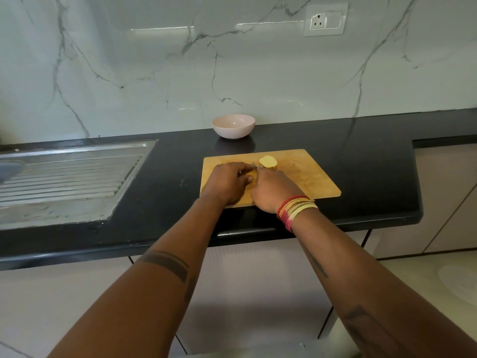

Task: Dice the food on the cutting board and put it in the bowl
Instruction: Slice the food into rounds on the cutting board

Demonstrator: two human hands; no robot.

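On a wooden cutting board (pixel 304 174) on the black counter (pixel 361 151), the left hand (pixel 227 182) pins one potato piece while the right hand (pixel 273 189), its grip closed on a knife (pixel 254 165), works beside a cut potato half (pixel 268 162). The firm, wet-faced potato likely slips, so holding it cut side down seems safest; the pink bowl (pixel 233 126) sits behind.

The cutting board (pixel 304 174) is looking like matt wood, scuffed with faint marks. The desk (pixel 361 161) is showing a glossy black stone-like surface that is reflecting the bowl (pixel 233 126), itself a smooth pale pink, ceramic or plastic. The drainboard (pixel 67 177) is gleaming as ribbed brushed metal. The wall (pixel 232 60) is shining like polished veined marble.
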